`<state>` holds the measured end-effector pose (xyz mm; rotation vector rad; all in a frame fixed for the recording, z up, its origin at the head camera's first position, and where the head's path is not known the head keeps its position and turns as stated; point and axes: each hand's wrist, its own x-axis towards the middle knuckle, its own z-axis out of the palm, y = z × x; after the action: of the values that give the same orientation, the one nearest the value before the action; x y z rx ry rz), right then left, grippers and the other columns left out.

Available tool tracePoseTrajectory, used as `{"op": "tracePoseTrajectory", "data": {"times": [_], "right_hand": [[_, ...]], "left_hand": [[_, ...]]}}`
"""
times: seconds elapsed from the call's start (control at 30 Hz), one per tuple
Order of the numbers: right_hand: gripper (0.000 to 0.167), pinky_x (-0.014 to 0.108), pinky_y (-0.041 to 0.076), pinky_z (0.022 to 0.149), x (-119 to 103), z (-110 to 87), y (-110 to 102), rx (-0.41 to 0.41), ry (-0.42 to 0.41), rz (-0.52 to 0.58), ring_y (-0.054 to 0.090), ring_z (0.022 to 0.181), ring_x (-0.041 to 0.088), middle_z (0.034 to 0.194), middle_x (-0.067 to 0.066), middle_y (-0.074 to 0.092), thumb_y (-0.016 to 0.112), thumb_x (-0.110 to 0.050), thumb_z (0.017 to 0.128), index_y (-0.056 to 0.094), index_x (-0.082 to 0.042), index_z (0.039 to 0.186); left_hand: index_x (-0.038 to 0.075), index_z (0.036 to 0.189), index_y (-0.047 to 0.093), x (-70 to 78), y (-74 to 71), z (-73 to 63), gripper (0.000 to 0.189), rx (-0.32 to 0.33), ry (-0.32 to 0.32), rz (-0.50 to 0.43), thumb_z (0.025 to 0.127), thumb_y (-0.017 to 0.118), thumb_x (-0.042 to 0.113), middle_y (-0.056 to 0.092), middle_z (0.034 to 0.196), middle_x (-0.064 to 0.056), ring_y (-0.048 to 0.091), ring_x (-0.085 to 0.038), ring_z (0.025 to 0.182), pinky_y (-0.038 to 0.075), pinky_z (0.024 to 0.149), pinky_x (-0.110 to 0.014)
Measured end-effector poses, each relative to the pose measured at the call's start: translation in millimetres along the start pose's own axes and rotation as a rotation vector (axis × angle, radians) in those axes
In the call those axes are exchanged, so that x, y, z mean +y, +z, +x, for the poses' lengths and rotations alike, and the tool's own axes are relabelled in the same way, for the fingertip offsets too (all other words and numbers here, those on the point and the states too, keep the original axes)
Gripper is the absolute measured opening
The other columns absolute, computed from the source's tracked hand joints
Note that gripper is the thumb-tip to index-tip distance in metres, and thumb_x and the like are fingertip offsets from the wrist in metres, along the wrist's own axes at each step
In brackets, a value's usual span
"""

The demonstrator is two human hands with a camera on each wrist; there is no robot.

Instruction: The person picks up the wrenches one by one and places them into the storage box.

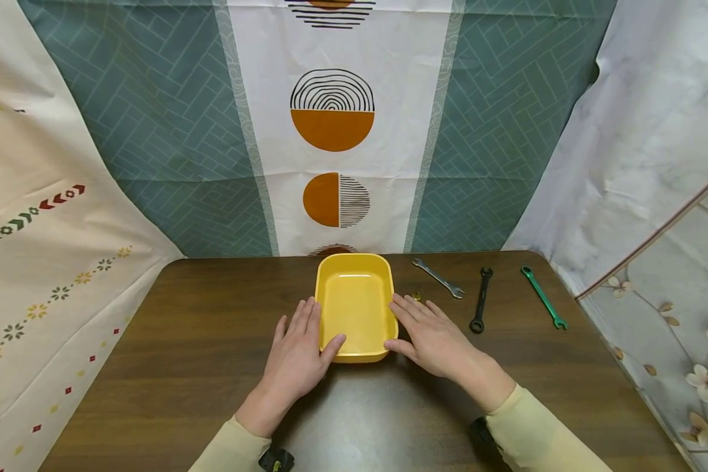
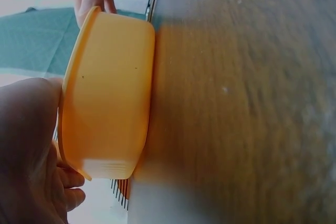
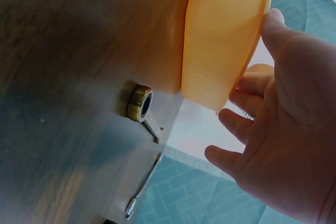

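Note:
A yellow rectangular plastic tray [image 1: 356, 295] sits on the table between both hands, with nothing in it. My left hand [image 1: 297, 354] rests against the tray's left side, its fingers straight along the rim and the thumb over the near left edge. On the opposite side, my right hand [image 1: 431, 337] touches the rim with thumb and fingertips, its fingers extended. The tray's outer wall [image 2: 107, 93] fills the middle of the left wrist view. Just past the right fingers lies a small gold-coloured wrench [image 3: 139, 103], mostly hidden by that hand in the head view.
Right of the tray on the brown wooden table [image 1: 224, 314] lie a silver wrench [image 1: 439, 278], a black wrench [image 1: 481, 300] and a green wrench [image 1: 544, 298]. A patterned curtain [image 1: 171, 131] hangs behind the table's back edge, with more cloth at both sides.

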<state>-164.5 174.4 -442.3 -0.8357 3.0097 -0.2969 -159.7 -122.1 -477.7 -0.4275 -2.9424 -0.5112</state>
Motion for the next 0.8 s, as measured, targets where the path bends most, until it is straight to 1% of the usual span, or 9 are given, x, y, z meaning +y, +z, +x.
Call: {"op": "tracePoseTrajectory", "data": {"times": [0.3,0.47,0.6,0.8], "right_hand": [[0.083,0.062,0.027,0.130,4.0,1.7,-1.2,0.001,-0.003,0.019,0.034,0.163,0.038,0.178,0.014,0.035,0.062,-0.056,0.110,0.041,-0.003,0.169],[0.083,0.063,0.028,0.130,4.7,1.7,-2.2,0.001,-0.004,0.028,0.034,0.163,0.038,0.178,0.014,0.035,0.062,-0.056,0.110,0.041,-0.002,0.169],[0.083,0.062,0.027,0.130,5.3,1.9,-1.5,-0.002,-0.001,0.027,0.033,0.163,0.037,0.178,0.014,0.035,0.062,-0.056,0.110,0.041,-0.002,0.170],[0.083,0.062,0.027,0.130,5.4,2.3,-0.9,-0.005,-0.001,0.028,0.033,0.163,0.037,0.178,0.014,0.034,0.061,-0.056,0.110,0.041,-0.003,0.170]], "left_hand": [[-0.005,0.170,0.033,1.7,2.9,2.9,0.094,0.018,0.001,-0.012,0.110,0.057,0.063,0.033,0.177,-0.023,0.028,-0.040,0.165,0.025,0.128,-0.070],[-0.005,0.170,0.034,1.3,1.8,3.7,0.094,0.012,0.010,-0.017,0.110,0.056,0.064,0.033,0.177,-0.023,0.028,-0.040,0.165,0.025,0.128,-0.070],[-0.004,0.170,0.034,-1.3,-0.9,4.4,0.096,-0.014,0.014,-0.021,0.109,0.055,0.067,0.031,0.178,-0.021,0.026,-0.039,0.166,0.023,0.129,-0.070],[0.000,0.173,0.030,-8.0,-5.6,5.1,0.102,-0.069,0.028,-0.017,0.107,0.054,0.073,0.024,0.181,-0.017,0.019,-0.036,0.168,0.019,0.130,-0.069]]}}
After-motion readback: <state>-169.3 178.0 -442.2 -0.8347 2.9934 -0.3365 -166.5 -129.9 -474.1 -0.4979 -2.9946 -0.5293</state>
